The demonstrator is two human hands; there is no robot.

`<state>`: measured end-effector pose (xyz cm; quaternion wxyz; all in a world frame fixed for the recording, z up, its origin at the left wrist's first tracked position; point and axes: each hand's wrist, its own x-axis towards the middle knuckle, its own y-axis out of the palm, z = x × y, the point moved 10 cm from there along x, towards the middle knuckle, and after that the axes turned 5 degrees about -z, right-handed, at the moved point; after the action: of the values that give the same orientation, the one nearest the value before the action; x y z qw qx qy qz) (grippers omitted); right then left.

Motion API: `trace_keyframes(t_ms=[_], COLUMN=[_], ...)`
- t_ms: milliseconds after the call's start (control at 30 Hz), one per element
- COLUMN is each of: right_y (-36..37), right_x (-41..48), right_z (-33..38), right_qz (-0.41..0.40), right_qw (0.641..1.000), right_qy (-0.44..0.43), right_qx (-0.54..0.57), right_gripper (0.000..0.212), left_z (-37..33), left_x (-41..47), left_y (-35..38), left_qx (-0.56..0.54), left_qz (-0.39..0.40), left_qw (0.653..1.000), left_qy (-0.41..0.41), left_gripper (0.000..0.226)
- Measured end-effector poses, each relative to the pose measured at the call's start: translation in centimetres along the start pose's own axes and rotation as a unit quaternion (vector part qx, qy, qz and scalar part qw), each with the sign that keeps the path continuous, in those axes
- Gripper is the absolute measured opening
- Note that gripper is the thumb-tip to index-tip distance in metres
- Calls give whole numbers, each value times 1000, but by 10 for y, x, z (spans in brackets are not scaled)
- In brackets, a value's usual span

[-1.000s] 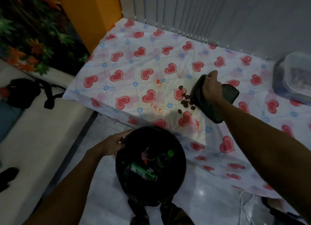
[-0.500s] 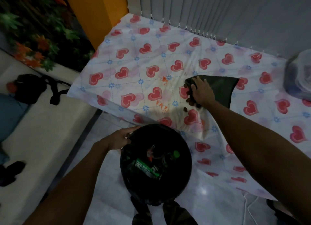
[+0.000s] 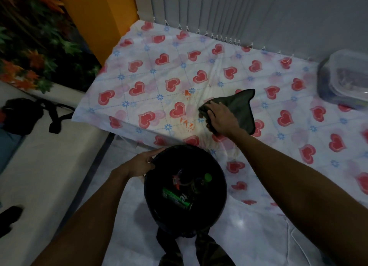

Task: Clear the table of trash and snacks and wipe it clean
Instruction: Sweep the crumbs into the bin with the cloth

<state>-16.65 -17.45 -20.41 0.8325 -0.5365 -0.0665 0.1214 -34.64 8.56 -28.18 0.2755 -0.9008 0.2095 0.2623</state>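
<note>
My right hand (image 3: 220,118) presses a dark green cloth (image 3: 238,107) flat on the heart-patterned tablecloth (image 3: 151,70), near the table's front edge. The small brown snack pieces are hidden under my hand and the cloth; one or two dark bits (image 3: 201,120) show at my fingertips. Orange stains (image 3: 187,124) mark the tablecloth left of my hand. My left hand (image 3: 144,162) grips the rim of a black trash bin (image 3: 217,206) held just below the table edge. Inside it lie a green can (image 3: 176,199) and a green-capped bottle (image 3: 205,179).
A clear lidded plastic container (image 3: 346,78) stands at the table's far right. Vertical blinds (image 3: 229,10) hang behind the table. A black bag (image 3: 20,114) lies on a white ledge at left, with artificial leaves (image 3: 29,50) above it. Tiled floor lies below.
My right hand has swept the cloth left and toward the front edge, covering the brown snack pieces. The bin stays under the edge in my left hand.
</note>
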Motion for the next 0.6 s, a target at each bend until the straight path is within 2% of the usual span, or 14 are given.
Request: trace_keyframes(t_ms=[233,367,500,600], right_y=[20,17,32,42], right_x=[-39,-80,-111,-135], right_z=[20,54,69,83], right_qz=[20,-61,-41,-37], right_qw=[1000,996,998,997], right_qy=[21,-49,-34,-58], right_qx=[-6,-30,-30,-21], right_gripper=[39,32,34,33], left_z=[-2,-5,-6,-7], left_x=[0,-5,-7,-6], left_y=[3,6,8,10], left_qx=[-22,-10,-27,-28], left_qz=[-4,4,2,4], left_qw=[1000,1000,999,999], left_qy=[-2,-3,-24,-26], left_gripper=[88,87,86,86])
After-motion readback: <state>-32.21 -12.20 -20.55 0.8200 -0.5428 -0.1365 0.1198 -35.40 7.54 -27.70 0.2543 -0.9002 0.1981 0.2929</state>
